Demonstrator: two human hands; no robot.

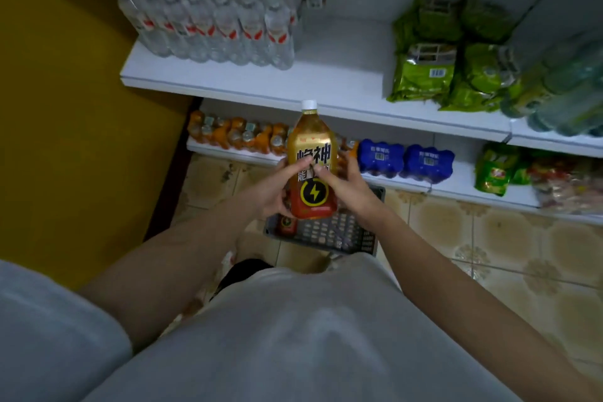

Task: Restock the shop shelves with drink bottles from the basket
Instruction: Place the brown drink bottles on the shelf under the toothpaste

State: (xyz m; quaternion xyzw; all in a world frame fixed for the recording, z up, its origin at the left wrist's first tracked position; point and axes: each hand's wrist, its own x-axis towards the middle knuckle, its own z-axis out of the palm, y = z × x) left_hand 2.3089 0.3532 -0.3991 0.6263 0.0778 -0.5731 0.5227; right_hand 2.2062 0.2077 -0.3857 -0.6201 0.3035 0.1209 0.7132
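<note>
Over the basket: I have the drink bottle [312, 160] upright, off the floor.
Grip: left hand [277, 188] and right hand [346, 188] both wrapped round its label, steadying it for shelving.
Basket [355, 243]: below, one bottle [287, 224] left.
Shelf [261, 85]: bare stretch ahead, likely its spot.

Hands hide most of the basket [365, 238].

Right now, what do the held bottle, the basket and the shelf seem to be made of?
Bottle: likely clear plastic, amber drink showing through, glossy printed label, white cap. Basket: looks like moulded grey plastic, given its lattice of holes. Shelf: smooth white board, possibly painted metal; unclear.
</note>
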